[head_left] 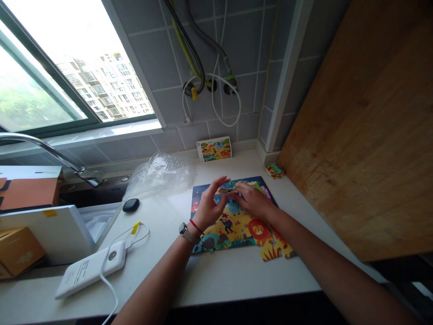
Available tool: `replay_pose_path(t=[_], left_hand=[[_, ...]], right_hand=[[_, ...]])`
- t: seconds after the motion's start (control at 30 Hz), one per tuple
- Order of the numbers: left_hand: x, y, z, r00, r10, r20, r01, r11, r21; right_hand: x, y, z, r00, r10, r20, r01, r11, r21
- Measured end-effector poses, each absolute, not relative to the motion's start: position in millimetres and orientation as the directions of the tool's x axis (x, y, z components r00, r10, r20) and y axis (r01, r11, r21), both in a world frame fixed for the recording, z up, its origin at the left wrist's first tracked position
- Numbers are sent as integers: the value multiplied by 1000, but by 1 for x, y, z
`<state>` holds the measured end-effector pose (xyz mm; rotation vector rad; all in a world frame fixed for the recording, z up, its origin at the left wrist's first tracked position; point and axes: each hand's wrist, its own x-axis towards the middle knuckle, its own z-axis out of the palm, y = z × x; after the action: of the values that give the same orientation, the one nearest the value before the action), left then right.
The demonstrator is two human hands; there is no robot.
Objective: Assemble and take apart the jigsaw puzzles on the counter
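A small stack of puzzle pieces, seen nearly edge-on, is held between my two hands above a jigsaw puzzle. My left hand curves round its left side, thumb below and index finger raised. My right hand pinches it from the right with closed fingers. Beneath lies the colourful jigsaw puzzle, showing a lion, a figure in dark clothes and plants on a dark-edged board. At its lower right, yellow puzzle pieces with a jagged outline stick out past the edge. My hands and right forearm hide part of the picture.
A picture card leans on the back wall. More puzzle pieces are stacked by the wooden panel. Left are clear plastic wrap, a black case, a white power bank with cable, boxes and a faucet.
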<state>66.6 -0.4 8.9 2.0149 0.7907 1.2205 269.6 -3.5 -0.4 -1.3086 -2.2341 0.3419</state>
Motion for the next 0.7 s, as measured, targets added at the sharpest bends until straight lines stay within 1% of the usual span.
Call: replay_pose_path(t=[0.07,0.13,0.23,0.33,0.53,0.63,0.7], left_hand=[[63,9,3,398,792,462,212,-570,794],[60,15,-2,394,811,433,290,-557,779],[57,19,-6,393,823,409,413,-556,721],[56,21,-9,385,838,387,460,-538,707],[56,21,-10,394,845,362,457,-522,721],[58,19,-10,388,862,325,395,-474,787],[61,17,-10,392,875,283,304,-414,858]], right_hand=[[273,-1,-1,-357,877,321,718,478,-506],[276,2,-2,-340,885,317,707,463,-535],[278,5,-6,-348,886,305,717,461,-522],[278,7,-9,-357,886,296,733,462,-499],[278,8,-14,-342,888,307,711,458,-533],[277,7,-12,-337,885,320,682,464,-566],[275,6,-7,-331,884,331,646,468,-603]])
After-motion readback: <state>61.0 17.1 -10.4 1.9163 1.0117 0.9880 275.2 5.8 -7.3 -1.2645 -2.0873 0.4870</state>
